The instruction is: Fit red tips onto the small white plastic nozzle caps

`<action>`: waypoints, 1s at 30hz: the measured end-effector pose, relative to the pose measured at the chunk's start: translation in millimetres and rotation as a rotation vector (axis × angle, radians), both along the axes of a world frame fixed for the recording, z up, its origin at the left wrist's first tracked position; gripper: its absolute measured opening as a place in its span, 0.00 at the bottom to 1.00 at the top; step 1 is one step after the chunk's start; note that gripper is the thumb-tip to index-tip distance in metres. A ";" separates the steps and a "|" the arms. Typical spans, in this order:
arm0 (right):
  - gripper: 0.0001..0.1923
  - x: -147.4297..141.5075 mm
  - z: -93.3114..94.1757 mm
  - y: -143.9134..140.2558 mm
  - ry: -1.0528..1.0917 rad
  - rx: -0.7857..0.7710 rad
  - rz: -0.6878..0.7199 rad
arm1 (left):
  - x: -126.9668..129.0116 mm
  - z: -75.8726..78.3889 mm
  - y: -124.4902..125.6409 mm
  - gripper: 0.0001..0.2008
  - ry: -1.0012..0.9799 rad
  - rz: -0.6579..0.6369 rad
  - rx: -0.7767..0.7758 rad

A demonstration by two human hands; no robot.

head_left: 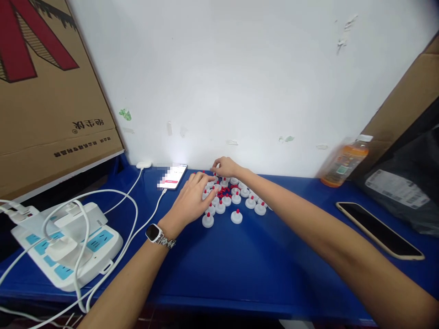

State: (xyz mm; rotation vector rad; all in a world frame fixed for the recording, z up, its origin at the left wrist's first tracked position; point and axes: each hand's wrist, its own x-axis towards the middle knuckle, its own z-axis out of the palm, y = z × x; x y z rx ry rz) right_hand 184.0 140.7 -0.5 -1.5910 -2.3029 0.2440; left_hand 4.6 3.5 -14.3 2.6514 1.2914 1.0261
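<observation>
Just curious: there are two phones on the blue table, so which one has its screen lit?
The phone by the wall, plugged into a white cable; the other phone is dark.

Upside-down Chinese print on the cardboard box (51, 114) is too small to read.

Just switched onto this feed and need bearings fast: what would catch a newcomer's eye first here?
The cluster of small white caps with red tips at the middle of the blue table, with the left hand resting on its near left edge and the right hand reaching to its far side. Next, the white power strip tangled with cables at the left, and a dark phone lying at the right near an orange drink bottle.
</observation>
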 end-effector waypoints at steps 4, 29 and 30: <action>0.16 2.0 -5.9 12.7 -0.012 0.053 -0.131 | 0.6 -0.8 0.3 0.15 -0.014 0.019 0.007; 0.07 46.3 -17.0 -129.5 0.148 0.144 0.142 | 10.3 -9.0 2.2 0.18 0.073 0.020 -0.062; 0.06 49.6 -15.2 -130.8 0.078 0.142 0.149 | 9.8 -8.9 2.8 0.18 0.070 0.024 -0.070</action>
